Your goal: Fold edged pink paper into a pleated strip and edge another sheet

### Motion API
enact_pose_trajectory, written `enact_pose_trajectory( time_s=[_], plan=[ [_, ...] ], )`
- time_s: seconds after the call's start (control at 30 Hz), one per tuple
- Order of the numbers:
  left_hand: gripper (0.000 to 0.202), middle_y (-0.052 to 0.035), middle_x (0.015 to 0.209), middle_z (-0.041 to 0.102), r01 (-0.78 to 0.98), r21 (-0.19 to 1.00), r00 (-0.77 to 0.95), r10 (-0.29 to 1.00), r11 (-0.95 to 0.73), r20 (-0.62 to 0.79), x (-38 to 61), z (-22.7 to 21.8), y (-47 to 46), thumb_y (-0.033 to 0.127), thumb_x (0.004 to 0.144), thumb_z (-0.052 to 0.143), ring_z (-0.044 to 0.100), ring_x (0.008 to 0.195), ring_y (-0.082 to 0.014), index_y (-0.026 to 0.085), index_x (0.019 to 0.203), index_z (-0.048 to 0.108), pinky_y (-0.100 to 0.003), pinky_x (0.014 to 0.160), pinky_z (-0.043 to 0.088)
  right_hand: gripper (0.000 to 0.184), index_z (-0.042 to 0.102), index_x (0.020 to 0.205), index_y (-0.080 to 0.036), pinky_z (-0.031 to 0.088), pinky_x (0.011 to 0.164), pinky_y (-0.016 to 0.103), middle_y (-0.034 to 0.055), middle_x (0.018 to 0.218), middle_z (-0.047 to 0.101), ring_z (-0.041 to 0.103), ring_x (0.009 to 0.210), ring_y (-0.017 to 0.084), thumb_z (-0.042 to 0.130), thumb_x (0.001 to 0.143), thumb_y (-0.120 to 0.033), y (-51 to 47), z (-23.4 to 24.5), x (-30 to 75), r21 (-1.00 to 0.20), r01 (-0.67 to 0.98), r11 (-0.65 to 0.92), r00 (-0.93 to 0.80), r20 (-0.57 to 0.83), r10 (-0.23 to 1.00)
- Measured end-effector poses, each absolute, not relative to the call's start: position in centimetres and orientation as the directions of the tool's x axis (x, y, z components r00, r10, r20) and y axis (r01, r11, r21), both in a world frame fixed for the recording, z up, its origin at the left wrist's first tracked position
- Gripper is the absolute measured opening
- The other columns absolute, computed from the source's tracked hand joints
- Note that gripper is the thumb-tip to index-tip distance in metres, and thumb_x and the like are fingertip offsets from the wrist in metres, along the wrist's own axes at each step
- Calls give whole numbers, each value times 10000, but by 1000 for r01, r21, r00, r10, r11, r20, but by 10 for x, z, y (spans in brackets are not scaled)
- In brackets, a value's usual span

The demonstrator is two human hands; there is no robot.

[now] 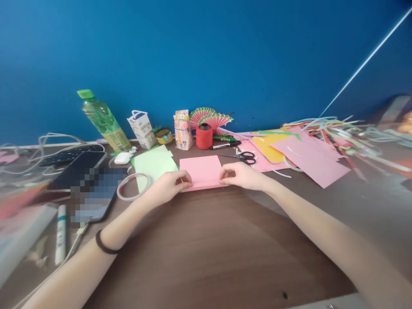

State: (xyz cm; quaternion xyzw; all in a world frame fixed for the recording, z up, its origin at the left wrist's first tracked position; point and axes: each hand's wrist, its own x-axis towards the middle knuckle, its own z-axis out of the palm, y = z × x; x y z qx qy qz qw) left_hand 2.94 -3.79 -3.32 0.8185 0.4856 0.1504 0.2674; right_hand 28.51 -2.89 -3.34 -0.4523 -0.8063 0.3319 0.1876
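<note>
A sheet of pink paper (202, 168) lies on the brown desk, its near edge folded up in a narrow strip. My left hand (172, 183) pinches the left end of that strip between thumb and fingers. At the opposite end, my right hand (240, 175) grips the paper's right near corner, fingers curled. Light green paper (153, 165) rests just left of the pink sheet. Black-handled scissors (246, 157) lie behind my right hand. A roll of tape (133, 187) is beside my left wrist.
Along the blue wall stand a green bottle (104, 120), a white carton (142, 129), a pink carton (183, 131), a red thread spool (204, 137) and folded paper fans (209, 117). Pink sheets (309, 156) and paper strips (347, 137) spread rightward. A phone (103, 193) and marker (60, 236) lie left.
</note>
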Motion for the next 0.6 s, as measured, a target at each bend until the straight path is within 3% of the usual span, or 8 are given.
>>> enact_pose_trajectory(
  time_s=[0.2, 0.6],
  plan=[
    [152, 27, 682, 587, 650, 670, 574, 810, -358, -124, 24, -40, -34, 309, 779, 487, 535, 661, -125, 182, 753, 567, -237, 654, 407, 96, 616, 706, -162, 378, 580, 236, -6, 667, 630, 536, 609, 116, 600, 703, -257, -25, -45, 285, -721, 602, 343, -571, -88, 816],
    [143, 9, 719, 612, 593, 714, 643, 753, -372, -141, 19, -46, -29, 284, 751, 519, 548, 696, -126, 171, 736, 607, -229, 690, 418, 96, 609, 675, -169, 358, 610, 239, 0, 778, 551, 483, 651, 108, 589, 725, -249, -22, -55, 289, -680, 562, 471, -648, -8, 762]
  ],
)
